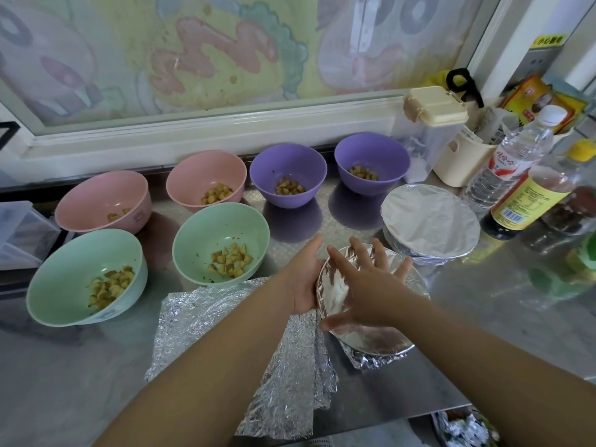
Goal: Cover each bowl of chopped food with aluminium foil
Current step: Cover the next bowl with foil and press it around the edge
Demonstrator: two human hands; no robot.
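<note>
A stack of crinkled foil sheets (290, 366) is lying nearest. Beside it, one round covered bowl (371, 343) is being pressed by the right hand (367, 285), fingers fully spread. The left hand (303, 279) is being held against its rim, fingers hidden. Beyond, six smooth bowls of diced food are standing uncovered: two green bowls (64, 279) (200, 240), two pink bowls (96, 201) (200, 179), two purple bowls (283, 169) (371, 153). A second covered bowl (429, 221) is standing rightward.

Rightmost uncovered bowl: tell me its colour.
Purple. The rightmost uncovered bowl shows best in the head view.
</note>
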